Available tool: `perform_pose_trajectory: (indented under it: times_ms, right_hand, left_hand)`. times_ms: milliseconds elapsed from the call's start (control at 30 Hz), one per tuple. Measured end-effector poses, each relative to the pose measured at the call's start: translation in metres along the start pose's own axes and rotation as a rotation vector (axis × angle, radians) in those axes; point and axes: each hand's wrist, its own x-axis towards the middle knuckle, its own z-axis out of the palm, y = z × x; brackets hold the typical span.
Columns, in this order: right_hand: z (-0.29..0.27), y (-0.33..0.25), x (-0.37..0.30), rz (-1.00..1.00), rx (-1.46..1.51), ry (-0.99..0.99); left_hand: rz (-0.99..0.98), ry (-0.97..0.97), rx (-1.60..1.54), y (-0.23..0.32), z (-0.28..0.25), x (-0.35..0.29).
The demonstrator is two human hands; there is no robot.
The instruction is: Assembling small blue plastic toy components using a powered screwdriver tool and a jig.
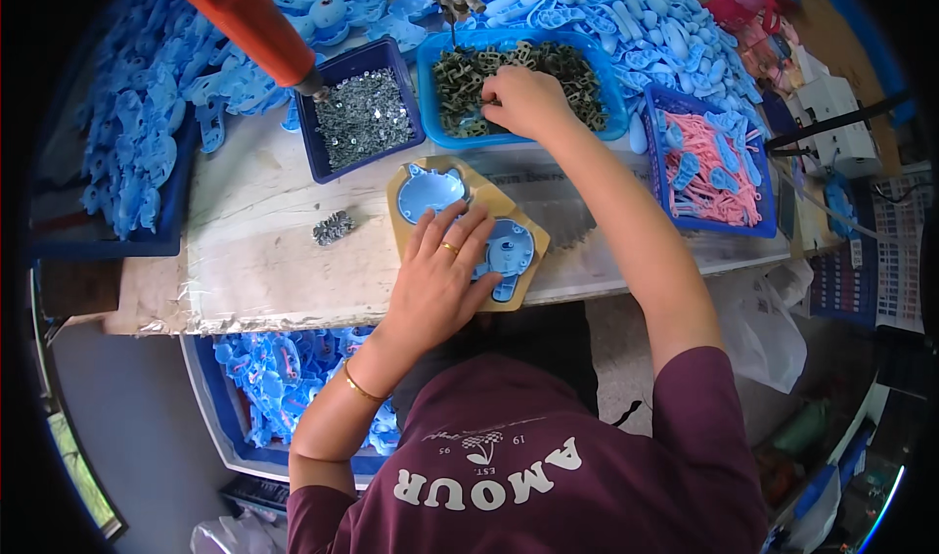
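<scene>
Worn wooden bench under me. My left hand lies flat, fingers spread, pinning the blue shells on the jig. Beyond the jig, my right hand pinches dark clips in the tray; I'd best lift one only.

The worn pale surface carries a tan board at its six o'clock edge, two blue plastic shells on it. A small clump of screws lies bare at nine o'clock. Toward twelve stand a dark blue tray of screws and a lighter blue tray of dark metal pieces. At three o'clock sits a blue basket of pink and blue parts.
</scene>
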Motion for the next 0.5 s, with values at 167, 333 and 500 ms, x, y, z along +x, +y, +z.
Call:
perform_pose_trajectory:
  times_ms: [167, 333, 500]
  right_hand:
    - [-0.009, 0.002, 0.002, 0.086, 0.266, 0.069]
    - [-0.037, 0.016, -0.018, 0.333, 1.252, -0.107]
    - [-0.054, 0.014, -0.060, 0.368, 1.399, -0.102]
  left_hand:
    - [-0.005, -0.008, -0.001, 0.000, -0.002, 0.000]
    - [0.007, -0.006, -0.020, -0.001, -0.008, 0.001]
    - [0.021, 0.105, -0.155, 0.003, -0.015, 0.015]
